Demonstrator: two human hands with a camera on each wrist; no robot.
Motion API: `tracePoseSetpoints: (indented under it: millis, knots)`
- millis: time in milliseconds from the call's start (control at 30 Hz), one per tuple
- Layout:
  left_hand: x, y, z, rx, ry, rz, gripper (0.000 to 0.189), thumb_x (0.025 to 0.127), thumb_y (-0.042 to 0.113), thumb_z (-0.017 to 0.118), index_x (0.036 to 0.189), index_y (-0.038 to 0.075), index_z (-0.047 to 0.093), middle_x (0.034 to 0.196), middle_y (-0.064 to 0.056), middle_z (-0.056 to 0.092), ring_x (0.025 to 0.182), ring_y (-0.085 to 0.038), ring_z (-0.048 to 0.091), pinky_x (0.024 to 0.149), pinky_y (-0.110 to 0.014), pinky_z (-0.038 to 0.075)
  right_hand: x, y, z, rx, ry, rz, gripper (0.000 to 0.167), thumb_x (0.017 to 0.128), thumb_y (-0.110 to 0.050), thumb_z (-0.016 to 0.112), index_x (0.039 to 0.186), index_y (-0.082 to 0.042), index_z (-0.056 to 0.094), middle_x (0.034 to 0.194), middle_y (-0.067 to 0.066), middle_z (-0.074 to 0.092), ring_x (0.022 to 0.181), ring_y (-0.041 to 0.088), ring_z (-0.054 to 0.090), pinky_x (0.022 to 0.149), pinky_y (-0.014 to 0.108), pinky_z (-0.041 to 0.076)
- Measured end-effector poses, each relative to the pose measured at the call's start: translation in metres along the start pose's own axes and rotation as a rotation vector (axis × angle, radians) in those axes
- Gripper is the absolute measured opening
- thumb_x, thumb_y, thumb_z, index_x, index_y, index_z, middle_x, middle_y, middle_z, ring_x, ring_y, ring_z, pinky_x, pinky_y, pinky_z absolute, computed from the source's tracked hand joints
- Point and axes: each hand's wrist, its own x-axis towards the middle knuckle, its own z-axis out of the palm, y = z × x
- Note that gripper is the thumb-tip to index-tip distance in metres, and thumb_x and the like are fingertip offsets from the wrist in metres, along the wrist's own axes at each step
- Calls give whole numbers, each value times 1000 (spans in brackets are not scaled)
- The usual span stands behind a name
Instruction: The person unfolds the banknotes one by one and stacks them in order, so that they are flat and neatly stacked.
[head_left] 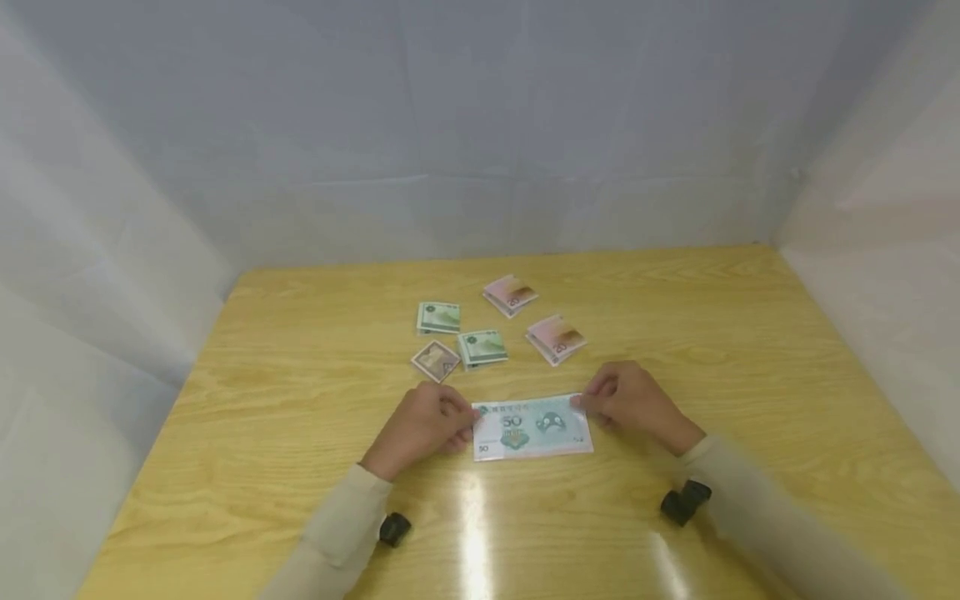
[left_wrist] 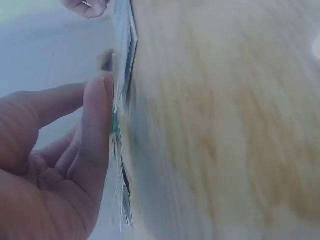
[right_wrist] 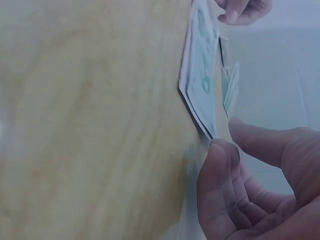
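A pale green banknote (head_left: pixel 528 433) marked 50 lies lengthwise between my hands, low over the table. In the right wrist view the banknote (right_wrist: pixel 202 75) shows more than one layer along its edge. My left hand (head_left: pixel 423 425) pinches its left end near the upper corner, thumb on top. At the upper right corner, my right hand (head_left: pixel 633 404) holds it between thumb and fingers. In the left wrist view the left hand (left_wrist: pixel 60 160) has its thumb against the note's end, seen edge-on.
Beyond the hands lie two folded green notes (head_left: pixel 438 317) (head_left: pixel 482 347), two folded pink 20 notes (head_left: pixel 510 294) (head_left: pixel 556 337) and a small folded brown note (head_left: pixel 436 361). They rest on a wooden table (head_left: pixel 300 400). Pale cloth (head_left: pixel 480 125) hangs behind the table and along both sides.
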Motion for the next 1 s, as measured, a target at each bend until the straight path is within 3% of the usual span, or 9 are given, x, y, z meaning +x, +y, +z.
tracePoseSetpoints:
  millis: [133, 333, 600, 800, 1000]
  knots:
    - [-1, 0, -5, -55, 28, 10, 15, 98, 11, 68, 104, -2, 73, 83, -9, 74, 73, -20, 71, 65, -30, 65, 14, 2, -11, -13, 53, -15, 20, 93, -16, 74, 99, 3, 70, 80, 10, 70, 67, 18, 65, 59, 28, 59]
    - [-3, -3, -8, -109, 58, 37, 14, 97, 7, 67, 104, -2, 74, 88, -10, 74, 76, -21, 72, 69, -31, 66, 31, 0, -23, -39, 131, 26, 32, 95, -20, 72, 112, 6, 69, 99, 16, 70, 73, 18, 64, 62, 27, 58]
    - [-4, -3, -7, -146, 47, 51, 16, 96, 6, 68, 107, -3, 73, 91, -13, 74, 79, -24, 73, 71, -33, 66, 49, -7, -31, -31, 145, 105, 50, 95, -30, 73, 124, 8, 62, 119, 24, 64, 89, 25, 67, 75, 31, 62]
    - [-6, -3, -8, -156, 41, 49, 16, 96, 5, 67, 109, -5, 72, 91, -14, 74, 79, -24, 73, 71, -33, 66, 62, -12, -26, -137, 168, 112, 62, 89, -47, 77, 120, 6, 65, 113, 21, 67, 89, 26, 66, 79, 37, 59]
    - [-8, -2, -9, -156, 35, 57, 16, 96, 5, 67, 109, -5, 72, 90, -13, 74, 79, -25, 73, 71, -34, 66, 69, -17, -18, -198, 197, 77, 59, 86, -43, 81, 113, 6, 65, 115, 22, 66, 102, 36, 62, 87, 47, 56]
